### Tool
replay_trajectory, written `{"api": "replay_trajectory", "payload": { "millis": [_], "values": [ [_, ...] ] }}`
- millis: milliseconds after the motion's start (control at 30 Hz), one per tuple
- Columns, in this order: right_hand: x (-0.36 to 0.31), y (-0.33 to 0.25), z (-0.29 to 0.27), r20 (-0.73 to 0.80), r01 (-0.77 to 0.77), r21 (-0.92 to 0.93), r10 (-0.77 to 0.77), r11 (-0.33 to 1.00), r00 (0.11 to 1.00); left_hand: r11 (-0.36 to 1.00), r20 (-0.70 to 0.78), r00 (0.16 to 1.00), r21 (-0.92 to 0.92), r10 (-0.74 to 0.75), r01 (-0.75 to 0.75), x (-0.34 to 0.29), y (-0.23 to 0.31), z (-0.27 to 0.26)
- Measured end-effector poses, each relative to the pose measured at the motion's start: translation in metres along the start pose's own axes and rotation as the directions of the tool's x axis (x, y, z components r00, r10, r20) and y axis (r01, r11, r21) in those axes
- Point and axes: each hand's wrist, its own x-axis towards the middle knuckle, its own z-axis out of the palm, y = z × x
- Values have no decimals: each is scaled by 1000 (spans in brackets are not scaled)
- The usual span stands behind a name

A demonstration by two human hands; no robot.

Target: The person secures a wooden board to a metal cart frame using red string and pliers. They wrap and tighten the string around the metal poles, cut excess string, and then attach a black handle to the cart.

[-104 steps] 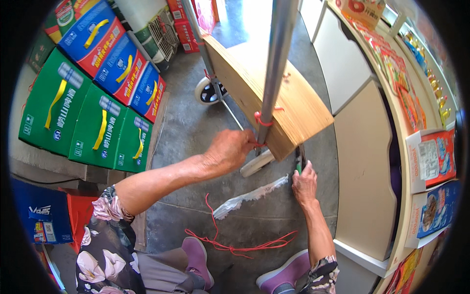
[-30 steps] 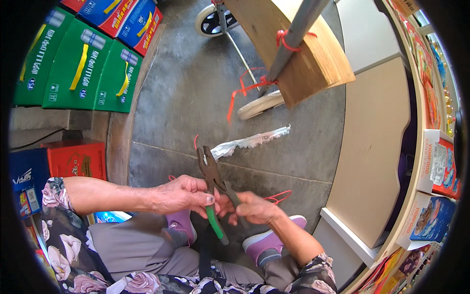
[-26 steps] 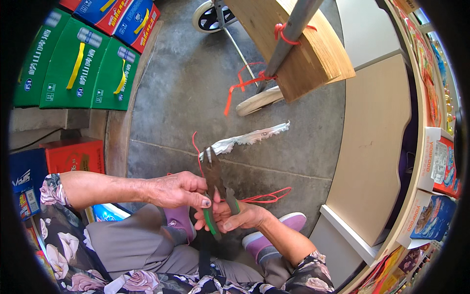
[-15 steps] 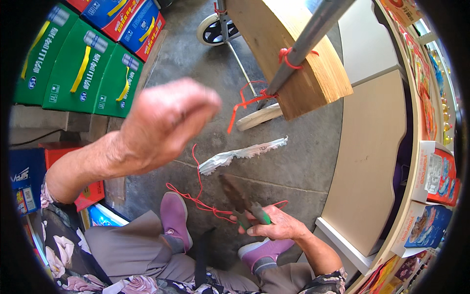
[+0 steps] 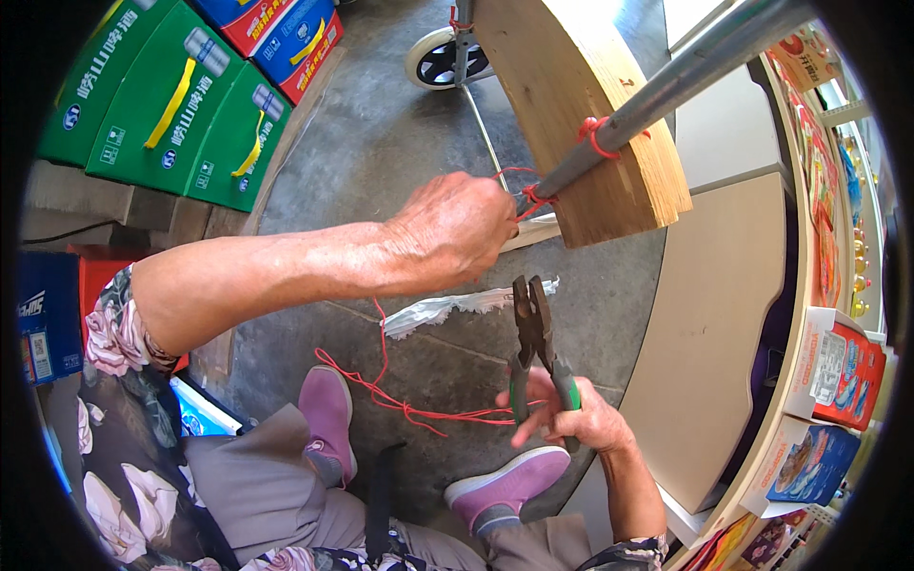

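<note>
Right hand (image 5: 586, 414): fingers loosely wrapped on the green-grip handles of the pliers (image 5: 535, 328), thumb side on the right handle, a couple of fingertips poking out past the left one. Handles spread, jaws up and slightly parted, nothing visible between them. Pliers are in the air, ahead of the right-hand fingers, right of and below the left hand (image 5: 455, 228) in view, not touching it.

Left-hand fingers are curled in at the lower red tie (image 5: 536, 197), by the low end of the grey metal pole (image 5: 690, 81). Tie is right at the fingertips; back of the hand hides the grip, so can't tell how tightly they're closed or what they hold.

Upper red tie (image 5: 598, 138) is round the pole, against the wooden board (image 5: 624, 195). Loose red cord (image 5: 409, 409) and torn white strip (image 5: 428, 312) lie on the floor (image 5: 381, 143), clear of both hands.
</note>
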Motion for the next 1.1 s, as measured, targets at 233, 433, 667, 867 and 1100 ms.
{"api": "replay_trajectory", "payload": {
  "millis": [233,433,667,867,1100],
  "values": [
    [21,-12,-19,-55,170,62,-167,983,985,970,2,998,-235,-59,58,-10,-3,5],
    [35,-26,-27,-130,193,-56,-199,980,971,904,58,993,-410,-107,122,-11,-1,0],
    [39,-37,-36,-191,170,-164,-200,972,961,884,29,996,-460,-83,87,-12,-2,-1],
    [37,-27,-34,-195,225,-119,-245,967,950,859,-13,998,-509,-68,52,-11,-6,-4],
    [43,-32,-29,-228,189,-153,-220,970,948,849,-54,998,-529,-42,7,-14,0,7]
  ]
}}
